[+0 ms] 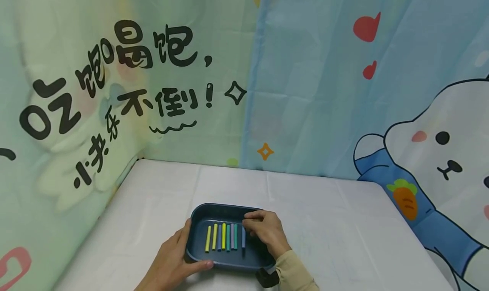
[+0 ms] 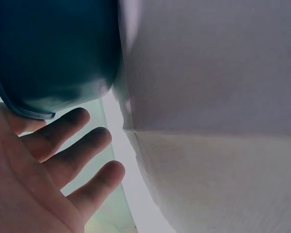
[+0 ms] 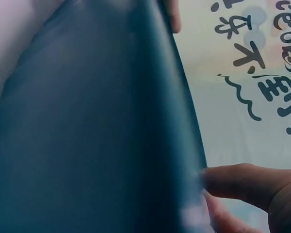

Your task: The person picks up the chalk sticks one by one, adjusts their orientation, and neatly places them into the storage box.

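A dark blue tray (image 1: 229, 264) with rounded corners lies on the white table. Several slim sticks that look like coloured chalk, among them a yellow chalk stick (image 1: 208, 239) and a green chalk stick (image 1: 228, 237), lie side by side in it. My left hand (image 1: 172, 255) rests at the tray's left end, thumb along the near side; the left wrist view has its fingers spread beside the wall. My right hand (image 1: 267, 229) reaches over the right part and pinches the upper end of a blue chalk stick (image 1: 243, 239), right of the row. Its fingertips partly hide that end.
White cloth (image 1: 324, 231) covers the table around the tray. Printed curtains (image 1: 305, 91) stand along the back and sides. A dark object (image 1: 266, 278) sits at the right wrist, by the tray's near right corner.
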Demonstrator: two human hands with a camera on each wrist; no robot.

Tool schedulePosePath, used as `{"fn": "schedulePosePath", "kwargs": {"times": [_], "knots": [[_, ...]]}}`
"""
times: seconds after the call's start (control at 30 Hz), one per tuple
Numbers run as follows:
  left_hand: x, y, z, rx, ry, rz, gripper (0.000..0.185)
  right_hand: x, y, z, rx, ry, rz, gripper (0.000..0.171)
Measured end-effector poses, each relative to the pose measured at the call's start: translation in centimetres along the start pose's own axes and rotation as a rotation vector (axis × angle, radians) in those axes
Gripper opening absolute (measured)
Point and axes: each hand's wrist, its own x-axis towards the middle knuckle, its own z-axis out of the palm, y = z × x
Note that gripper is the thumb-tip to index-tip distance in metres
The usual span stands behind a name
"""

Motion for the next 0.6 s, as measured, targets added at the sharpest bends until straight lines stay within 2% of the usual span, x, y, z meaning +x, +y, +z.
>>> {"fn": "schedulePosePath", "kwargs": {"times": [0.27,0.47,0.6], "knots": [[0.0,0.0,0.1,0.007,0.003,0.006,0.129,0.0,0.5,0.8,-0.059,0.022,-0.003,0.024],[-0.1,-0.2,0.1,0.007,0.014,0.028,0.129,0.0,0.9,1.4,-0.095,0.006,-0.008,0.023],[0.0,-0.2,0.0,0.019,0.023,0.024,0.130,0.2,0.9,1.5,-0.133,0.012,-0.039,0.020]]}}
